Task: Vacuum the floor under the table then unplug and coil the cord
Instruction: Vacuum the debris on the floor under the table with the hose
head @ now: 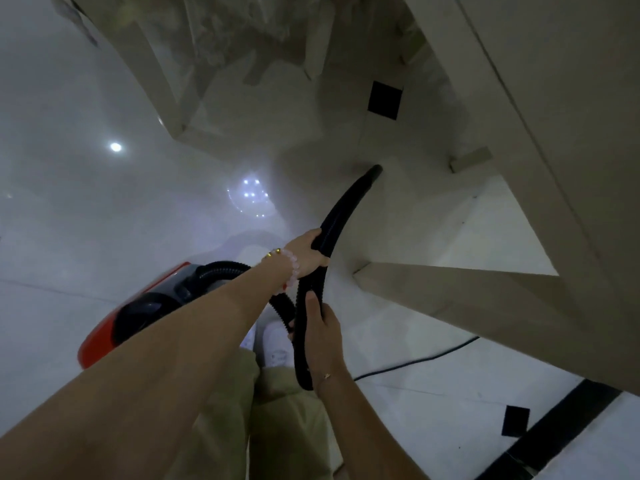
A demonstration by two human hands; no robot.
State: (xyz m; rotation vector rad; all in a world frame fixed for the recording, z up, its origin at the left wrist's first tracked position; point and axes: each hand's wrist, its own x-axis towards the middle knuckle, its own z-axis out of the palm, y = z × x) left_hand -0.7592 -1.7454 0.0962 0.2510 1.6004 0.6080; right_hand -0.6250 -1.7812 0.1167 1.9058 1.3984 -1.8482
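Observation:
A red and black vacuum cleaner sits on the white floor at the left, beside my legs. Its black ribbed hose curves forward, and the nozzle tip rests on the floor under the beige table. My left hand, with a bead bracelet at the wrist, grips the hose further along. My right hand grips the hose nearer to me. A thin black cord runs across the floor to the right, passing behind a table leg.
Beige table legs and braces stand close on the right. A chair frame is at the upper left. Black inlay tiles and a black strip mark the glossy floor, which reflects ceiling lights.

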